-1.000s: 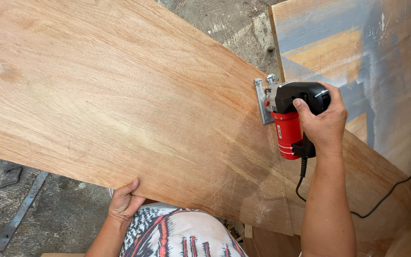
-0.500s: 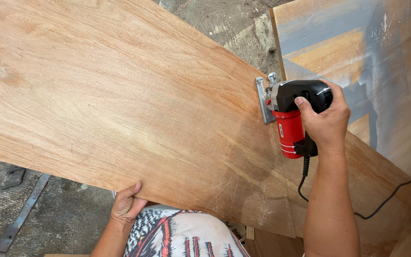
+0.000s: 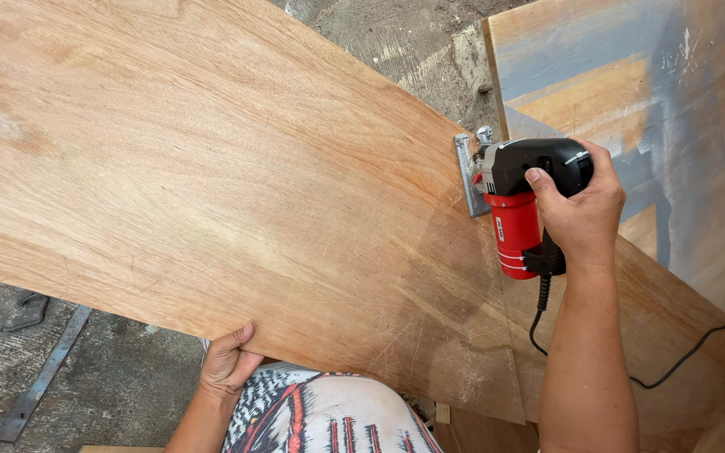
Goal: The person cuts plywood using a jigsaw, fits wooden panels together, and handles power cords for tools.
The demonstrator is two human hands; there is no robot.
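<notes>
The right hand (image 3: pixel 582 210) is wrapped around the black handle of a red-and-black jigsaw (image 3: pixel 520 201), fingers (image 3: pixel 539 180) curled tight over the grip, the thumb hidden behind it. The saw sits at the far edge of a large plywood sheet (image 3: pixel 211 184), its metal base plate (image 3: pixel 464 174) flat against that edge; a black cord (image 3: pixel 681 361) trails from the tool's rear toward the right. The left hand (image 3: pixel 226 365) grips the sheet's near edge — thumb on top, the other fingers tucked underneath and out of sight, so it pinches the board between them. One saw, one cord and one sheet being held; a second, paint-streaked board (image 3: pixel 631 92) lies beyond it to the right. Below the sheet's near edge is a concrete floor (image 3: pixel 119 386) with one flat metal bar (image 3: pixel 39 382) lying on it.
</notes>
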